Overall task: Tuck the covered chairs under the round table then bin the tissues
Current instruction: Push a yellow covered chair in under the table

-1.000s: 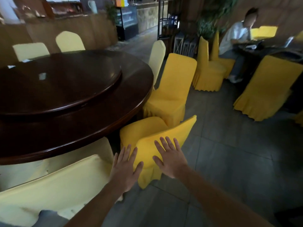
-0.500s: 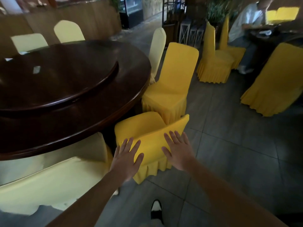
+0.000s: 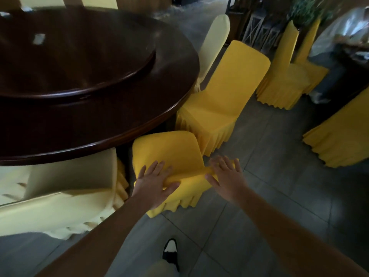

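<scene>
Presently both hands rest on the top of a yellow chair (image 3: pixel 169 154) at the near edge of the round table (image 3: pixel 119 120). Left hand (image 3: pixel 153 182): fingers spread over the top rail, thumb hooked beneath a bunched fold of cover. Right hand (image 3: pixel 225 176): fingers splayed flat on the rail, gripping nothing. Seat front sits just under the table rim; a second yellow chair (image 3: pixel 219 100), further round the rim, stands untucked. In my judgement, the cover is soft and slips over the frame, so push through the stiff back rail, not the cloth. The chair looks light enough to slide on the tiles. Tissues: small pale shapes on the table's far side, unconfirmed.
</scene>
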